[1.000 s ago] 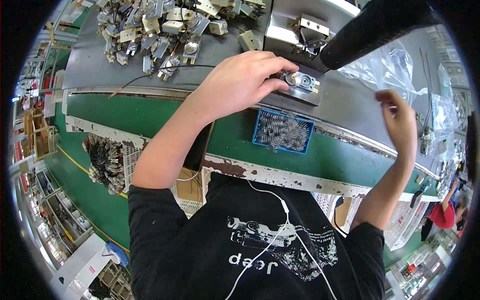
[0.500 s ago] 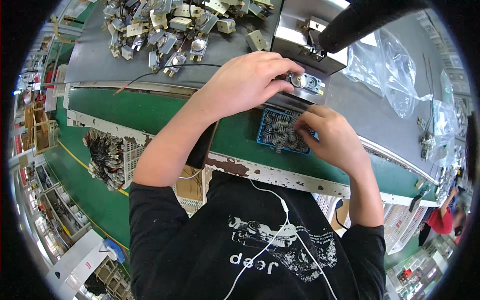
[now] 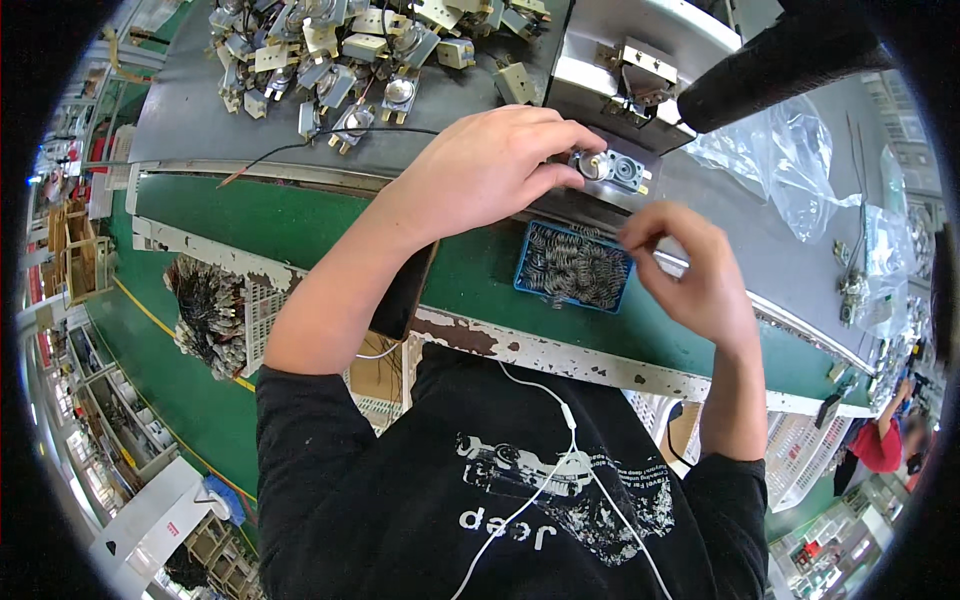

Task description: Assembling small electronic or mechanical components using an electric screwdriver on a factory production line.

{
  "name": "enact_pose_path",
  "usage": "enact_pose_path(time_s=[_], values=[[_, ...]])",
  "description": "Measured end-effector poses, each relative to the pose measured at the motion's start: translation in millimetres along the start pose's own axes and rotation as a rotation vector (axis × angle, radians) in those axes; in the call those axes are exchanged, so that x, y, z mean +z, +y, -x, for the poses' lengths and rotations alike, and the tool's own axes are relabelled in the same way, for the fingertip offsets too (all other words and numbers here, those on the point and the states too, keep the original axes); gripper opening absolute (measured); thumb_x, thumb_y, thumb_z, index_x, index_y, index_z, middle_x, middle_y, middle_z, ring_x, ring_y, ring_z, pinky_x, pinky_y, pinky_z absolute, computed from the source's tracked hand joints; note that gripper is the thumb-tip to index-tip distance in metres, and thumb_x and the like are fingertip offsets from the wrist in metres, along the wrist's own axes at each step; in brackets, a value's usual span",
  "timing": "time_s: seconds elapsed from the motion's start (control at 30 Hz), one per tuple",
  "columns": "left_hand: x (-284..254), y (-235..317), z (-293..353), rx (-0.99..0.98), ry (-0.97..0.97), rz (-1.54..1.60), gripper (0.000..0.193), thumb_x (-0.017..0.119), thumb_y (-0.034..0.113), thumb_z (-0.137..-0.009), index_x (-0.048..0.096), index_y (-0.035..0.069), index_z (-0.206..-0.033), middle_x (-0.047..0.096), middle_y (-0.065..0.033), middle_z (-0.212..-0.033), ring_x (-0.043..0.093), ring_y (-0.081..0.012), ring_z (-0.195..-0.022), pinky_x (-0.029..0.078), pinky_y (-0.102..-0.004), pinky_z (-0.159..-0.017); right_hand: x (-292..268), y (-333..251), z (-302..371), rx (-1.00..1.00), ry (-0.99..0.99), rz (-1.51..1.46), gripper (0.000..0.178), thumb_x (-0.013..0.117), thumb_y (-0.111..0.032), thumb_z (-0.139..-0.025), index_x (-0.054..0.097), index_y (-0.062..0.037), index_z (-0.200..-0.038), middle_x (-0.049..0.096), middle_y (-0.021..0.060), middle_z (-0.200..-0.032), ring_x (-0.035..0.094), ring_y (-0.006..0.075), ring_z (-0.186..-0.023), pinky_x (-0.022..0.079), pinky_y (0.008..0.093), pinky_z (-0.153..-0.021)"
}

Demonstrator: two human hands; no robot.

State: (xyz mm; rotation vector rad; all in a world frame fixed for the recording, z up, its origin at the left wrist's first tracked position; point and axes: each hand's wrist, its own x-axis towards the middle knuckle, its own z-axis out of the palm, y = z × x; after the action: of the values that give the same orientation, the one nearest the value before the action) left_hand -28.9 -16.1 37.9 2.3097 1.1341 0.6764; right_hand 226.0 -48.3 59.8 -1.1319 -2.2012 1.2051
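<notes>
My left hand [image 3: 495,165] reaches across the bench edge. Its thumb and fingertips grip the left end of a small metal switch-like unit [image 3: 624,170] with round parts on top and brass tabs. That unit rests in front of a shiny metal fixture [image 3: 590,78]. My right hand [image 3: 695,268] hovers just right of a blue tray [image 3: 519,268] with a heap of small coil springs [image 3: 572,266]. Its thumb and forefinger are pinched together; whatever lies between them is too small to make out.
A thick black cylinder [image 3: 770,80] slants in over the fixture. Similar metal units [image 3: 398,92] are piled at the far left, with a dark wire [image 3: 285,150] nearby. Clear plastic bags [image 3: 800,165] lie to the right. A dark flat object [image 3: 405,295] sits below my left forearm.
My right hand has lifted out of the spring tray and moved right, fingers pinched. The black cylinder appears shifted right, uncovering more of the fixture. My left hand stays on the unit.
</notes>
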Motion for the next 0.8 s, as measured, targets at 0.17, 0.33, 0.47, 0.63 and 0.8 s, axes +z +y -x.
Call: enact_pose_path(time_s=[0.17,0.33,0.47,0.63,0.8], values=[[-1,1,1,0.037,0.004,-0.038,0.028,0.067,0.025,-0.09,0.066,0.012,-0.114,0.067,-0.0063,-0.097,0.065,-0.0277,-0.095,0.052,-0.0396,-0.083,-18,-9,-24,-0.107,0.294,0.127,0.017,0.061,0.009,-0.079,0.065,0.001,-0.093,0.064,0.0065,-0.089,0.056,0.0137,-0.08,0.046,0.0263,-0.077],[0,2,-1,0.04,-0.042,-0.039,0.033,0.067,0.023,-0.09,0.065,0.012,-0.121,0.067,-0.0071,-0.105,0.064,-0.0281,-0.098,0.051,-0.0382,-0.084,-6,6,-27,0.009,0.333,0.077,0.01,0.064,0.0,-0.086,0.067,0.0013,-0.096,0.065,0.0052,-0.086,0.058,0.0119,-0.075,0.048,0.0268,-0.075],[1,0,1,0.022,-0.049,-0.064,0.033,0.067,0.024,-0.09,0.065,0.013,-0.121,0.067,-0.0066,-0.106,0.064,-0.0281,-0.099,0.052,-0.0385,-0.085,-2,10,-31,0.097,0.347,0.012,0.012,0.067,-0.006,-0.089,0.069,0.0012,-0.098,0.066,0.0046,-0.084,0.057,0.0105,-0.07,0.048,0.0257,-0.071],[2,-3,2,0.033,-0.031,-0.089,0.033,0.066,0.025,-0.09,0.065,0.013,-0.121,0.067,-0.0063,-0.106,0.064,-0.0276,-0.099,0.052,-0.0389,-0.085,-3,6,-37,0.274,0.313,0.025,0.018,0.066,-0.014,-0.093,0.07,0.0014,-0.101,0.067,0.0038,-0.079,0.054,0.008,-0.068,0.045,0.0248,-0.065],[4,-4,3,0.026,-0.036,-0.062,0.033,0.067,0.025,-0.09,0.065,0.012,-0.12,0.067,-0.0064,-0.105,0.064,-0.0279,-0.099,0.052,-0.0391,-0.086,4,16,-41,0.213,0.342,0.095,0.018,0.067,-0.014,-0.092,0.07,0.0019,-0.1,0.066,0.0037,-0.078,0.054,0.0077,-0.067,0.045,0.0252,-0.064]])
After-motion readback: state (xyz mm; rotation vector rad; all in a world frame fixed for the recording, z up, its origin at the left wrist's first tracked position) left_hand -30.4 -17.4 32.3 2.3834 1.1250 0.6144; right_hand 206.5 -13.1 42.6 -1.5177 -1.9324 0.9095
